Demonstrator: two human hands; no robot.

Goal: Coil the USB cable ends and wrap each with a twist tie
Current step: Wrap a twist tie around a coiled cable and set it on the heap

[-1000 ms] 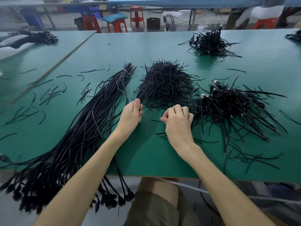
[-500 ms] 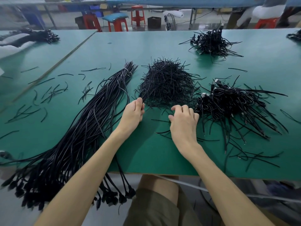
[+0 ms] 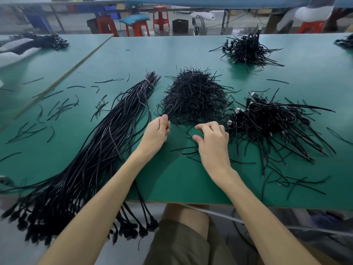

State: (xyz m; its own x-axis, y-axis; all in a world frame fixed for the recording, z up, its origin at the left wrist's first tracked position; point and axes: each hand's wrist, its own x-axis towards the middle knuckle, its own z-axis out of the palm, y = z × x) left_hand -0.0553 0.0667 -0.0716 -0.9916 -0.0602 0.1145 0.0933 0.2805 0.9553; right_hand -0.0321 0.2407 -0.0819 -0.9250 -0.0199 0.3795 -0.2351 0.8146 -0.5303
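Note:
A long bundle of black USB cables [image 3: 107, 142] runs from the table's middle down over the front edge on the left. A heap of black twist ties [image 3: 193, 96] lies ahead of my hands. My left hand [image 3: 155, 132] is pinched on a small coiled loop of one USB cable [image 3: 169, 111] at the heap's near left edge. My right hand [image 3: 213, 142] hovers just in front of the heap with fingers spread and nothing in it. To its right is a pile of coiled, tied cables [image 3: 267, 119].
The green table [image 3: 172, 180] carries loose ties [image 3: 57, 108] scattered at the left and near right. Another pile of tied cables [image 3: 246, 48] sits at the far right. Red stools [image 3: 137, 28] and a second bench stand beyond the table.
My right hand has opened from a closed fist and moved forward toward the tie heap. My left hand has shifted slightly forward, still pinched on the cable loop.

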